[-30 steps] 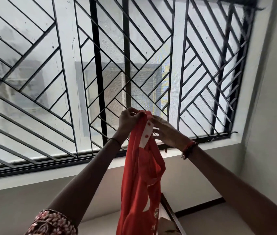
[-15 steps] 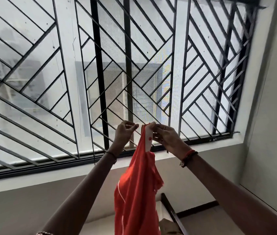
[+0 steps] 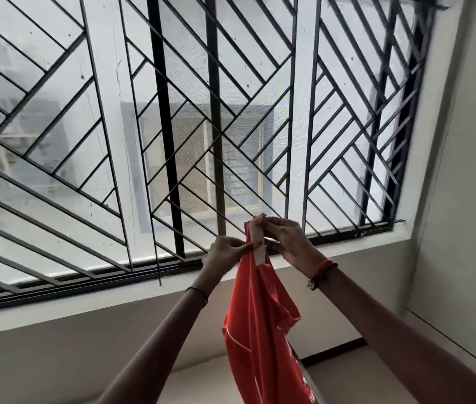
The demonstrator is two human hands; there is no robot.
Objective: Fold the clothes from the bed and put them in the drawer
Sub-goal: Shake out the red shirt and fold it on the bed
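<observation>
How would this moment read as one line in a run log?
step: holding up garment | left hand: pinches red garment | right hand: pinches its white strip | folded: not yet

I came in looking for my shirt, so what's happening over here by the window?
A person is holding a red garment up in front of the barred window. The right hand pinches its white strip at the top, and the left hand pinches the red cloth just beside it. The rest hangs loose below. It is not folded yet, and no drawer is in view.
</observation>
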